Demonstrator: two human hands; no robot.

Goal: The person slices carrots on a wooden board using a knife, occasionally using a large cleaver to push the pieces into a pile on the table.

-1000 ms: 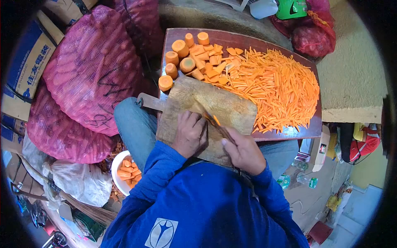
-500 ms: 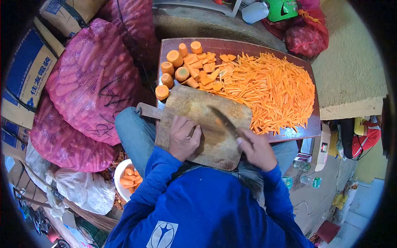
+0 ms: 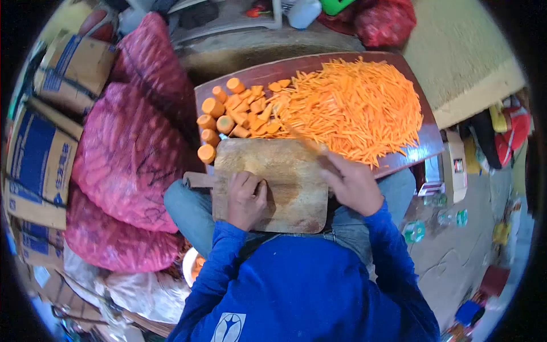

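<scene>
A worn wooden cutting board [image 3: 296, 196] rests across my lap against the table's near edge. My left hand [image 3: 246, 199] lies on the board's left part, its fingers curled; whether anything is inside cannot be seen. In my right hand [image 3: 352, 181] is a knife [image 3: 303, 140], blurred, its blade pointing up and left over the board's far edge. Beyond it, a large heap of carrot strips [image 3: 364, 108] covers the table's right side. Carrot chunks [image 3: 212, 107] and flat carrot slices [image 3: 242, 104] lie at the table's left.
The dark red table [image 3: 419, 153] extends beyond the board. Pink mesh sacks [image 3: 128, 159] and cardboard boxes [image 3: 40, 165] stand on the left. A white bowl [image 3: 188, 267] with carrot pieces is beside my left leg. Plastic bottles [image 3: 414, 231] lie on the floor at right.
The view has shifted. My right hand with the knife has moved away from the board's middle to its far right edge. My left hand stays curled on the board.
</scene>
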